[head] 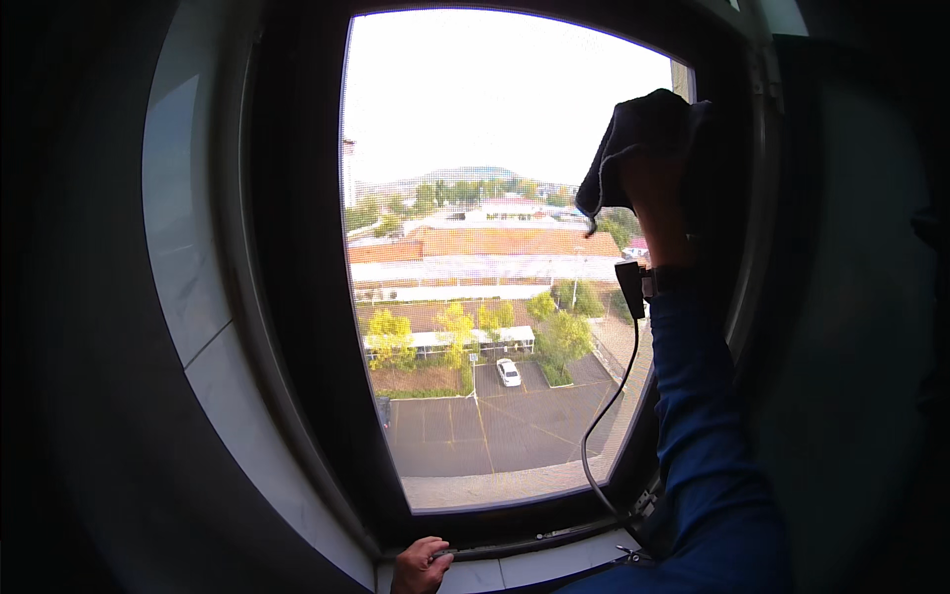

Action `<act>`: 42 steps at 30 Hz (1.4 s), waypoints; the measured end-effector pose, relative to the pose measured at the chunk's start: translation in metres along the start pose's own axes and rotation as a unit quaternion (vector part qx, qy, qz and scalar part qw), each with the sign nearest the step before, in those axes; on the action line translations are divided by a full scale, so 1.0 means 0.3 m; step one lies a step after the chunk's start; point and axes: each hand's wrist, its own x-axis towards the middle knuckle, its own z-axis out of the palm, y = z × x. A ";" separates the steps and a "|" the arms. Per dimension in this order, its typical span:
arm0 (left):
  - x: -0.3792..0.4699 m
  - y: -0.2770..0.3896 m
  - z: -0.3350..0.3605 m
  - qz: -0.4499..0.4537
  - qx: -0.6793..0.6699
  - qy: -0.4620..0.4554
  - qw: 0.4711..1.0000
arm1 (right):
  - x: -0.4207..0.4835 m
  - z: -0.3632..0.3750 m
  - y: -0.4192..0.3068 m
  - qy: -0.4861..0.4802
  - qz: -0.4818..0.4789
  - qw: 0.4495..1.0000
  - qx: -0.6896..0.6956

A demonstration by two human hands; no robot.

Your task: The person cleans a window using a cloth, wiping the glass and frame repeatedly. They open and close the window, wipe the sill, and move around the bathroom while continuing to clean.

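Observation:
My right hand (649, 178) is raised to the upper right part of the window, with a dark cloth (620, 141) bunched in it against the mesh screen and frame. The cloth covers most of the fingers. A dark strap circles the wrist, and a small black device (629, 288) beside it trails a thin cable (588, 445). Low in the view, my left hand (421, 566) rests at the bottom edge of the window frame (475, 526), its fingers curled over the sill edge; it holds no cloth.
Marble-like tiles (475, 575) line the sill and the left reveal (200, 312). Metal hinge hardware (644, 503) sits at the frame's lower right corner. Beyond the screen, far below, are a car park with a white car (508, 373), trees and orange-roofed buildings.

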 end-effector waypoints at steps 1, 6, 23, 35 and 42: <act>-0.001 0.007 -0.008 -0.008 0.004 -0.001 1.000 | 0.029 -0.027 -0.068 0.071 -0.002 0.997 0.027; 0.024 0.069 0.004 -0.001 0.019 -0.005 1.000 | 0.205 -0.272 -0.579 0.273 -0.049 0.810 0.516; 0.012 0.121 0.023 0.009 0.032 -0.043 0.999 | -0.370 -0.076 -0.049 0.078 0.046 0.930 0.356; -0.014 0.039 0.035 0.008 0.031 -0.067 0.997 | -0.369 0.000 -0.258 -0.064 0.107 0.921 0.370; -0.012 0.046 0.032 0.029 0.070 -0.030 0.997 | 0.086 -0.034 -0.418 0.095 0.006 0.638 0.764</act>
